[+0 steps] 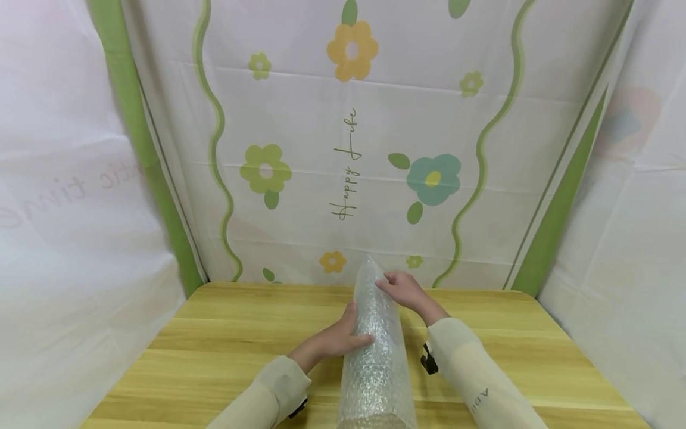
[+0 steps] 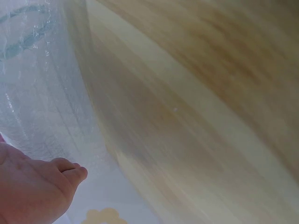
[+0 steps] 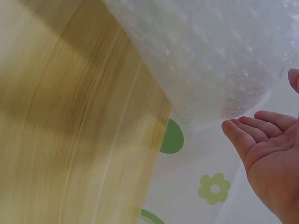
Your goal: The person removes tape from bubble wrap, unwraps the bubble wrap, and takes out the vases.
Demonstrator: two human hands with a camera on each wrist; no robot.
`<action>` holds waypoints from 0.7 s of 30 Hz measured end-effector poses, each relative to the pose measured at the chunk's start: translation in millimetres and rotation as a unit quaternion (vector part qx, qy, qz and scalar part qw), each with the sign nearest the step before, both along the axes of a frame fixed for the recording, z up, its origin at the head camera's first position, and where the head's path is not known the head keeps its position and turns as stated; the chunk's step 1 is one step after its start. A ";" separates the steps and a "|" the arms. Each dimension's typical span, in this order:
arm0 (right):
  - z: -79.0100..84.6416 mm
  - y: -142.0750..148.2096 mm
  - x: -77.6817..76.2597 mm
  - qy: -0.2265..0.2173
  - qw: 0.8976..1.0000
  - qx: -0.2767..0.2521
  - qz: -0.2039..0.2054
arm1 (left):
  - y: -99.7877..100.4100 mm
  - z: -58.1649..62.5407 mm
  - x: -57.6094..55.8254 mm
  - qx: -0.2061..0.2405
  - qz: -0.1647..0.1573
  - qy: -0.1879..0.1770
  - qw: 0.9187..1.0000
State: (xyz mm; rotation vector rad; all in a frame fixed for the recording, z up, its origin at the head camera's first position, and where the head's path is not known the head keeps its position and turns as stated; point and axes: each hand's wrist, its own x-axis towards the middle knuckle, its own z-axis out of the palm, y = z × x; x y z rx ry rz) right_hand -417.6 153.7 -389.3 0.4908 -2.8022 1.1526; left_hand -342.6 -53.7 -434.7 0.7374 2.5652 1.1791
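Bubble wrap: clear, silvery roll (image 1: 375, 369), crinkled and glossy with dense small bubbles; see-through in the left wrist view, milky in the right; narrows to a pointed far tip.
Roll position: mid-table, between the hands, long axis running away from the wearer; tip overlaps the back sheet in the head view. Can't tell how much of it touches the table.
Left hand (image 1: 337, 336): against roll's left flank; fingers extended, thumb spread across the top.
Right hand (image 1: 404, 290): fingers extended, tips at roll's right edge near the tip, further out than the left.
Counts: 1 roll, 2 hands, 2 pale sleeves (image 1: 477, 369), 2 dark wrist pieces (image 1: 429, 360).
Table (image 1: 241, 345): 1, yellow wood grain, rounded far corners.
Left sheet (image 1: 69, 256): white, faint reversed lettering, green band at its edge.
Back sheet (image 1: 300, 119): creased white; 2 wavy green lines, 7 flowers (4 yellow-green, 2 orange, 1 teal), sideways "Happy Life".
Right sheet (image 1: 616, 238): white, faint blurred print, green band.
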 end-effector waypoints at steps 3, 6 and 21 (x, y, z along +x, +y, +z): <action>0.4 -2.3 -0.7 -0.002 1.000 -0.009 -0.005 | 0.3 0.9 0.4 0.001 -0.002 0.004 1.000; -0.7 -4.6 -1.5 0.000 1.000 -0.018 0.002 | 0.4 2.1 1.9 -0.005 0.000 0.005 1.000; -10.6 -15.4 -8.0 0.002 0.998 -0.052 -0.030 | 0.5 -1.2 0.5 -0.010 0.003 0.008 1.000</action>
